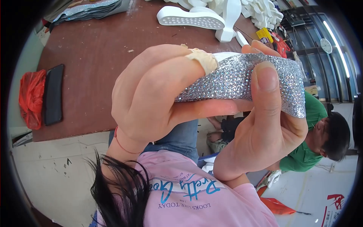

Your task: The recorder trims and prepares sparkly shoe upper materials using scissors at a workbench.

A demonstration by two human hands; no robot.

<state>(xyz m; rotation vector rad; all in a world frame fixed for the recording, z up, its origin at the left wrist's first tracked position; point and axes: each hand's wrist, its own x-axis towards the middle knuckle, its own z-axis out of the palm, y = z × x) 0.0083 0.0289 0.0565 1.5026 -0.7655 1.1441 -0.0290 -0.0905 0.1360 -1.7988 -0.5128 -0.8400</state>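
Observation:
A strip of silver glitter material (234, 77) is held up close, stretched between my two hands above the table's near edge. My left hand (145, 89) is closed round its left end, with pale tape (204, 60) wrapped on a finger. My right hand (261, 140) pinches the other end, the thumb lying flat on the sparkling face and the fingers behind it. Along the strip's upper edge shows a bit of a white piece (226, 56); most of it is hidden, so its kind is unclear.
White shoe soles (191, 18) are heaped at the back of the brown table (83, 75). Folded glittery sheets (90, 9) lie far left, a black phone (53, 94) and red plastic bag (32, 100) at the left edge. A person in green (312, 132) sits at the right.

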